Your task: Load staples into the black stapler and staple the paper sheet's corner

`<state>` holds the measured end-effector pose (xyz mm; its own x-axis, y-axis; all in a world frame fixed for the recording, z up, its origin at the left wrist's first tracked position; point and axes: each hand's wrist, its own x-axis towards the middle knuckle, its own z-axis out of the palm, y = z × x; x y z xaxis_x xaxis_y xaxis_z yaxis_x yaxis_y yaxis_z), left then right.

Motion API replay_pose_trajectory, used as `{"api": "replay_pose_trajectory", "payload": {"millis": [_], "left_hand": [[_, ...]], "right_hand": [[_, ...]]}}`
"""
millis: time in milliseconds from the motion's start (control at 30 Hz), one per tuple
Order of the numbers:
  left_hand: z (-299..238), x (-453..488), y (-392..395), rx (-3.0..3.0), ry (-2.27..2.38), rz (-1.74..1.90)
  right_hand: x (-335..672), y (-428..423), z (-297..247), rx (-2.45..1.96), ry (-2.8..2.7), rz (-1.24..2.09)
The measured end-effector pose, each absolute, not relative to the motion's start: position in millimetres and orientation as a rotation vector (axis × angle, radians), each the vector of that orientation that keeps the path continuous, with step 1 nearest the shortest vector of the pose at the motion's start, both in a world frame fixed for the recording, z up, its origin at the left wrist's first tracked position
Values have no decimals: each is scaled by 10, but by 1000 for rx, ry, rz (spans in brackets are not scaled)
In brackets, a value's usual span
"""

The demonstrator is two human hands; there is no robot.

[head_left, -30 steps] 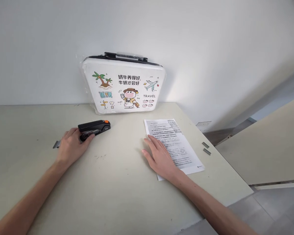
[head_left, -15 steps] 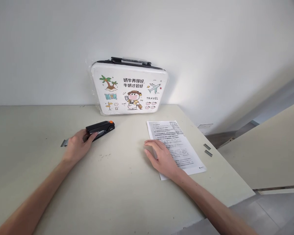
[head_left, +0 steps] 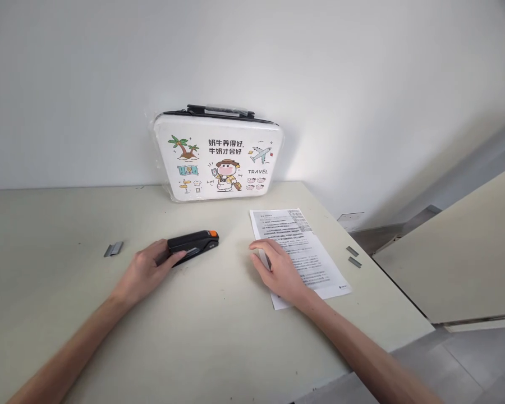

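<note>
- Wall (head_left: 88, 84): pale and plain, standing behind the work surface; soft grey shadow slants across its right side.
- Wall plate (head_left: 350, 220): small, rectangular, low on the wall.
- Tabletop (head_left: 59, 320): pale, greenish cream; scattered dark specks visible.
- Panel (head_left: 463, 264): cream, flat-faced, at far right; dark line along its lower edge.
- Floor (head_left: 460, 359): grey tile, joints visible, lower right.

A bare left forearm (head_left: 90, 331) slants up from the lower left to the left hand (head_left: 151, 269) — closed in a grip, thumb (head_left: 174, 261) on the near side, fingers (head_left: 156, 247) curled toward the far side. A bare right forearm (head_left: 353, 342) angles in from the lower right to the right hand (head_left: 281, 273), palm down — its fingers (head_left: 268, 244) loosely bent, its thumb (head_left: 258, 264) apart.
</note>
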<state>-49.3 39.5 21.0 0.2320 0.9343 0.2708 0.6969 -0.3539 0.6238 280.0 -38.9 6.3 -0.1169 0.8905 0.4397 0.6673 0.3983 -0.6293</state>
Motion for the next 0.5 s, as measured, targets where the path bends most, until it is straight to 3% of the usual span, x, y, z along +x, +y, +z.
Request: {"api": "replay_pose_trajectory", "payload": {"millis": [300,500], "left_hand": [[197,-297,-81,2239,1006,687],[214,-213,-188,2207,917,649]], "right_hand": [[2793,-479,114,-1350,-1827,460],[2760,-526,102,-1277,-1947,509]]}}
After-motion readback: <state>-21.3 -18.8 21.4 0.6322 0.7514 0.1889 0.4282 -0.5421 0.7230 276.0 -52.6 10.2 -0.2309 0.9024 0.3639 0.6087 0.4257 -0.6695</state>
